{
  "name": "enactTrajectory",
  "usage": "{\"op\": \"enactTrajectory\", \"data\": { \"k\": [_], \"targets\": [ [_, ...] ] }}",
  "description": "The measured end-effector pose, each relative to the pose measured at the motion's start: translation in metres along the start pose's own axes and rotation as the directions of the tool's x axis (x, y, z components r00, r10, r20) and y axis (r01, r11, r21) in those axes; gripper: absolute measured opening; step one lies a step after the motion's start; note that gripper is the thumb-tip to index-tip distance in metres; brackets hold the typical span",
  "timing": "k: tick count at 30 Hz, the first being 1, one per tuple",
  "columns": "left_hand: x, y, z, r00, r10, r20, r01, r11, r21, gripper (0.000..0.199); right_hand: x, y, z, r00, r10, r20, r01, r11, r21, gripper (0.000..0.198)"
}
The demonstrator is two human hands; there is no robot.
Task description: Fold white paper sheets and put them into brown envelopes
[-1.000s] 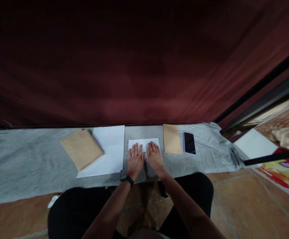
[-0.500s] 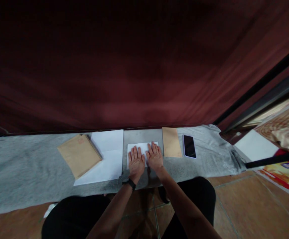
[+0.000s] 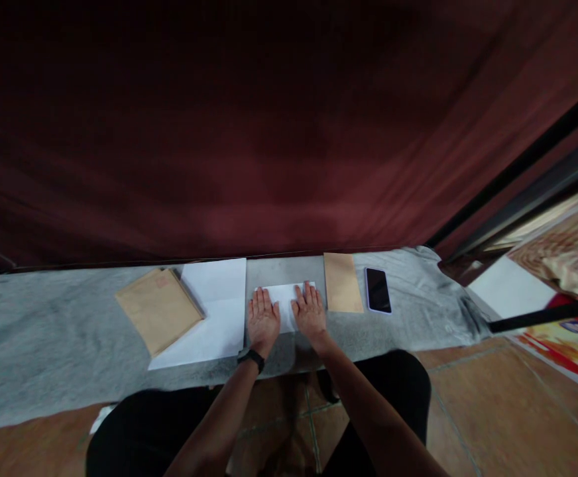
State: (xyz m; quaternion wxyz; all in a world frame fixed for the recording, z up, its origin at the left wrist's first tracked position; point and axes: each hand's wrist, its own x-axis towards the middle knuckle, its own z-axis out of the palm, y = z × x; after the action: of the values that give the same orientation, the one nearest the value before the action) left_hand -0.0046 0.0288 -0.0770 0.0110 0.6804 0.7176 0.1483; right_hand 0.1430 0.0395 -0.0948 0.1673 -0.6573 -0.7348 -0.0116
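A small folded white sheet of paper (image 3: pixel 287 311) lies flat on the grey cloth in front of me. My left hand (image 3: pixel 264 319) rests flat over its left end, fingers stretched out. On its right end lies my right hand (image 3: pixel 309 314), palm down with the fingers spread. Between the hands the middle of the paper shows. To the right is a single brown envelope (image 3: pixel 343 283), close to my right hand. Left of my left hand are larger white sheets (image 3: pixel 224 318), partly covered by a stack of brown envelopes (image 3: pixel 160 310).
A phone (image 3: pixel 378 290) with a dark screen lies right of the single envelope. Grey cloth (image 3: pixel 60 331) covers the narrow bench. Behind it hangs a dark red curtain (image 3: pixel 289 165). A black metal bar (image 3: pixel 547 317) and printed packaging (image 3: pixel 572 344) are at the right.
My left hand has slid left along the folded paper, uncovering more of its middle. My right hand has stayed in about the same place.
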Motion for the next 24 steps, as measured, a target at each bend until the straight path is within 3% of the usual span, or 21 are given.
{"op": "enactTrajectory", "data": {
  "k": [5,10,14,18,24],
  "targets": [
    [-0.032,0.000,-0.009,0.978,0.175,0.113,-0.178,0.984,0.019,0.055,0.002,-0.001,-0.004,1.000,0.011,-0.021,-0.011,1.000,0.001,0.053],
    [-0.054,-0.016,-0.019,0.957,0.233,0.170,-0.250,0.965,0.082,0.055,-0.001,-0.005,-0.015,1.000,-0.004,-0.019,0.004,1.000,-0.003,0.051],
    [-0.051,-0.026,-0.029,0.919,0.277,0.282,-0.317,0.942,0.108,0.053,-0.031,-0.015,-0.017,0.997,-0.068,-0.020,0.069,0.997,0.033,0.053],
    [-0.039,-0.026,-0.042,0.839,0.325,0.436,-0.426,0.892,0.153,0.054,-0.064,-0.018,-0.017,0.987,-0.158,0.030,0.156,0.986,0.065,0.049],
    [-0.029,-0.013,-0.068,0.791,0.427,0.438,-0.530,0.836,0.141,0.052,-0.067,-0.023,-0.035,0.984,-0.131,0.124,0.121,0.989,0.086,0.055]
  ]
}}
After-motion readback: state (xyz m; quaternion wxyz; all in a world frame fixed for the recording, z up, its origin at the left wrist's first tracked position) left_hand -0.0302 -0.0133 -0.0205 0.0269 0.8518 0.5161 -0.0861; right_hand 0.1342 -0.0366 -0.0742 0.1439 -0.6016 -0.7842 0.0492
